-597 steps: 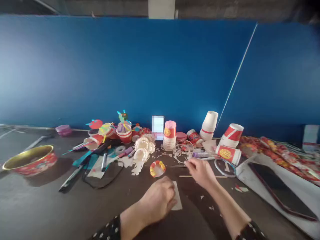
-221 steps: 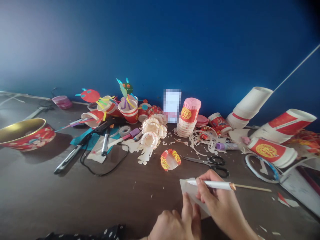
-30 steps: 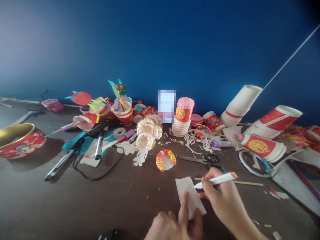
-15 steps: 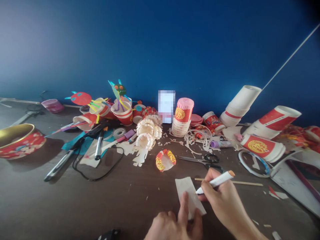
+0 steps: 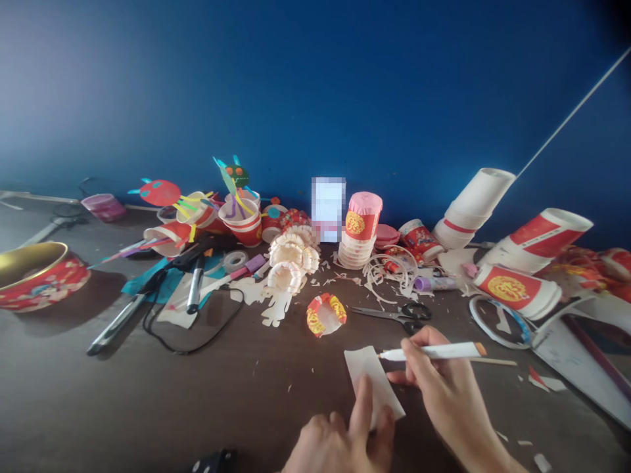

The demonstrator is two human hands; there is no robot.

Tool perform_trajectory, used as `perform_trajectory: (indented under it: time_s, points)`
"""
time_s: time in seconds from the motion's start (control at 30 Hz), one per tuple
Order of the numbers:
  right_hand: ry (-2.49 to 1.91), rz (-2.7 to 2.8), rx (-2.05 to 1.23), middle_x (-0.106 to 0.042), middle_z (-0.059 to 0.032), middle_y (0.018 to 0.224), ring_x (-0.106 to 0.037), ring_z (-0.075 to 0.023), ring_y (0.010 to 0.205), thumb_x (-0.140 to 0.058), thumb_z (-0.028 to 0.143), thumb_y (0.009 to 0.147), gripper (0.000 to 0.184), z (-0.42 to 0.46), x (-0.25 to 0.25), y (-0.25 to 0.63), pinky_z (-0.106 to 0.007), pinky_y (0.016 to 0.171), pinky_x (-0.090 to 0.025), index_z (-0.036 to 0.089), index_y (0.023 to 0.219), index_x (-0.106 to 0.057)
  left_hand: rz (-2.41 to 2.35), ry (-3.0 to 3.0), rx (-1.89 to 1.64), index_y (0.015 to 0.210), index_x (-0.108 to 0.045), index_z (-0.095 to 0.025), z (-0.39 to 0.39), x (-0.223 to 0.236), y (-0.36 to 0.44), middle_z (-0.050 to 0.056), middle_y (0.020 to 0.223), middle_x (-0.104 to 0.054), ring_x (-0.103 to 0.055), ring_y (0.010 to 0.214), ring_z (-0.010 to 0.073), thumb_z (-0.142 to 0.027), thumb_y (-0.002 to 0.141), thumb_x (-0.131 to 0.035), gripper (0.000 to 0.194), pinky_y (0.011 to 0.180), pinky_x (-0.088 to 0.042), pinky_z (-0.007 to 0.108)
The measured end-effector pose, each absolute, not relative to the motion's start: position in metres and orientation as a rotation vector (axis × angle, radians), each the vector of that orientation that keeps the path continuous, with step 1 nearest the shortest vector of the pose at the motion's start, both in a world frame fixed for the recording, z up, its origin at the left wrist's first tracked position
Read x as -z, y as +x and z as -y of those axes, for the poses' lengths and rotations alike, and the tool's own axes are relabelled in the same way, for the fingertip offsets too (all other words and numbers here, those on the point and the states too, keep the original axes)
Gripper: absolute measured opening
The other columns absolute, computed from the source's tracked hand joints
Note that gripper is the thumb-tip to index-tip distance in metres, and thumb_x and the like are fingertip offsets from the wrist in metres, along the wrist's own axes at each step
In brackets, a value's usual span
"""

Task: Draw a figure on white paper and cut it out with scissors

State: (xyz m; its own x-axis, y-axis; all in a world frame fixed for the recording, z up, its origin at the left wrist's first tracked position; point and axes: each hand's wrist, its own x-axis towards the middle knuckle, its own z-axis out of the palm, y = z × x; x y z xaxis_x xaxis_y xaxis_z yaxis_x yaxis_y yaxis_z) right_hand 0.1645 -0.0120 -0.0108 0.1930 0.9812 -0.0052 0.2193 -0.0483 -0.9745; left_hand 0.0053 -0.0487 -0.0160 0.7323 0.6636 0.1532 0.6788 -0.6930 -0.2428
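Observation:
My left hand (image 5: 340, 441) pinches the lower end of a pale paper strip (image 5: 372, 384) against the dark tabletop, with its thumb on top. My right hand (image 5: 441, 394) grips a white marker (image 5: 431, 352) with an orange end, held nearly level. The marker's tip sits at the strip's upper right edge, and I cannot tell whether it touches. Black-handled scissors (image 5: 394, 314) lie just beyond the strip. A thin wooden stick (image 5: 493, 360) passes behind the marker's end.
A curled red-and-yellow paper ring (image 5: 325, 314) lies near the strip. Behind are frilled paper cup crafts (image 5: 290, 259), stacked cups (image 5: 359, 226), and markers. A red bowl with a gold interior (image 5: 34, 276) sits far left. A blue wall (image 5: 315, 85) rises behind the table.
My right hand has swung the marker from a raised slant to nearly level, with its orange end moving right. The strip and my left hand have barely moved.

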Motion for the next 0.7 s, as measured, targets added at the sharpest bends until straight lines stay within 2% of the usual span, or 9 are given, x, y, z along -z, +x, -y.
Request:
perform_trajectory:
  time_s: [0.23, 0.43, 0.7]
  points:
    - [-1.426, 1.420, -1.040, -0.051, 0.0027, 0.051, -0.051, -0.0122, 0.046, -0.050, 0.041, 0.080, 0.024, 0.017, 0.007, 0.159, -0.022, 0.046, -0.043, 0.019, 0.072, -0.049, 1.124, -2.598, 0.192, 0.107, -0.054, -0.024, 0.047, 0.028, 0.009, 0.003, 0.095, -0.064, -0.052, 0.036, 0.0104, -0.022, 0.084, -0.038, 0.028, 0.028, -0.040, 0.023]
    - [-1.405, 1.486, -1.125, -0.053, 0.0018, 0.054, -0.050, -0.0125, 0.048, -0.043, 0.040, 0.084, 0.023, 0.017, 0.008, 0.160, -0.022, 0.046, -0.041, 0.018, 0.077, -0.048, 0.953, -2.509, 0.305, 0.111, -0.052, -0.021, 0.052, 0.036, 0.003, 0.007, 0.095, -0.065, -0.052, 0.039, 0.0092, -0.014, 0.081, -0.040, 0.033, 0.030, -0.039, 0.020]
    - [-1.458, 1.535, -1.083, -0.053, 0.0027, 0.053, -0.050, -0.0122, 0.048, -0.045, 0.037, 0.083, 0.022, 0.015, 0.008, 0.158, -0.022, 0.047, -0.041, 0.020, 0.069, -0.043, 0.880, -2.473, 0.358, 0.105, -0.055, -0.020, 0.051, 0.036, 0.000, 0.008, 0.089, -0.067, -0.049, 0.035, 0.0079, -0.016, 0.082, -0.041, 0.027, 0.028, -0.037, 0.018]
